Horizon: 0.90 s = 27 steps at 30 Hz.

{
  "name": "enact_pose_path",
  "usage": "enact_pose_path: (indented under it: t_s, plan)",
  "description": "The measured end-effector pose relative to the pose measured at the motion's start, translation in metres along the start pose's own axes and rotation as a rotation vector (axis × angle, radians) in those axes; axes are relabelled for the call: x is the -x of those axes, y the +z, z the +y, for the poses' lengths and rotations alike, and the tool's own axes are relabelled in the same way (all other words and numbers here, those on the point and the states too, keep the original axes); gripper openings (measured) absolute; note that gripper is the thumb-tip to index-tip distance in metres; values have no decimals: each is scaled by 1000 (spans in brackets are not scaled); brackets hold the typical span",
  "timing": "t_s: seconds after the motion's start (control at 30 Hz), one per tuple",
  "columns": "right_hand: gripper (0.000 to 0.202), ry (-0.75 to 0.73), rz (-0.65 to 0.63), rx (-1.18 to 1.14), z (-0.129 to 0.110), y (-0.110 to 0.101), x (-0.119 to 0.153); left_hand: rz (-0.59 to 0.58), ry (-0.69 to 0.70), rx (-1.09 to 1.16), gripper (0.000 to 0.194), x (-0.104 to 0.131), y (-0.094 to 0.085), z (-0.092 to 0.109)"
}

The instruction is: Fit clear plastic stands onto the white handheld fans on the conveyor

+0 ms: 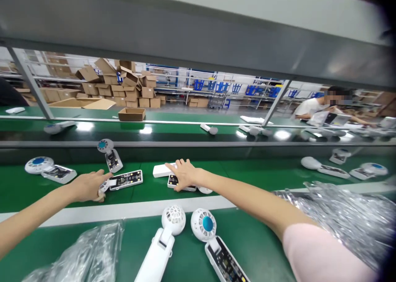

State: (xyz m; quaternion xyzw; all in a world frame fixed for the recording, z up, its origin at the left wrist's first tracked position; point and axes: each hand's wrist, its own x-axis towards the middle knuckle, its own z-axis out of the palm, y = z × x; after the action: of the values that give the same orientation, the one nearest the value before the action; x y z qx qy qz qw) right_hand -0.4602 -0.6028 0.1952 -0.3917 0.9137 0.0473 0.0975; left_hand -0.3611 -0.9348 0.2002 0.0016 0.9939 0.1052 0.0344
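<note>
That head-worn camera sits near — above and behind the fingers (179, 167) — looking forward and down across the belt (247, 168).

Cardboard boxes (118, 91) pile up at upper left; blue shapes (222, 87), perhaps stools, upper centre; a co-worker (309, 106), right.

- From my station I see a green worktop (262, 249), carrying two white fans (157, 253) at six o'clock, clear plastic bags (343, 216) at four and near eight.
- Beyond it, a green strip (262, 170) bears more fans (126, 179) around eight, nine and three.
</note>
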Motion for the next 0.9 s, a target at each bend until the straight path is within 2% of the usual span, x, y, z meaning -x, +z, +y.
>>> enact_pose_path:
  t_s: [0.03,0.1,0.2,0.33,0.43,0.53,0.67,0.73,0.8,0.83,0.9]
  plan:
    - [110,14,-13,1,-3,-2,-3,25,-18,-31,42,3,1,-1]
    - [113,45,-40,-1,-7,-8,-8,34,-124,126,31,6,1,2]
    - [114,82,-82,-22,-11,-16,-12,-82,-294,611,38,5,3,22]
    - [114,142,-132,-96,5,-20,2,-179,-340,1282,51,-13,12,75]
    - [114,212,-156,-165,28,-18,34,-258,-321,1469,53,-39,20,120]
    - [111,274,-158,-209,45,-15,81,-353,-230,1399,54,-59,27,159]
    - [107,349,-109,-272,39,-6,147,-426,-67,1216,55,-67,31,193]
    - [109,369,-126,-315,28,1,177,-340,-24,1043,54,-67,27,200]
    - [105,353,-132,-328,18,5,204,-171,37,774,52,-68,18,203]
    - [98,337,-83,-319,14,4,216,-77,87,617,51,-67,11,204]
    - [80,321,147,-248,10,-5,231,74,227,321,47,-64,-5,209]
